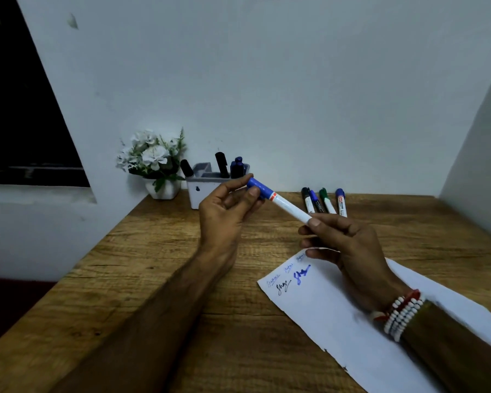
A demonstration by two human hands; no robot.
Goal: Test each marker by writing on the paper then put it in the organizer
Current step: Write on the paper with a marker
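Note:
I hold a white marker with a blue cap (284, 204) in the air above the wooden table. My left hand (224, 211) pinches the blue cap between thumb and fingers. My right hand (343, 245) grips the marker's white barrel at its other end. The white paper (332, 310) lies under my right hand, with black and blue scribbles near its far corner. The grey organizer (207, 191) stands at the back by the wall with black and blue markers upright in it. Several loose markers (323, 201) lie on the table to its right.
A white pot of white flowers (156, 165) stands left of the organizer in the corner. The wooden table (153, 279) ends at a left edge. Walls close in at the back and right. A dark window is at far left.

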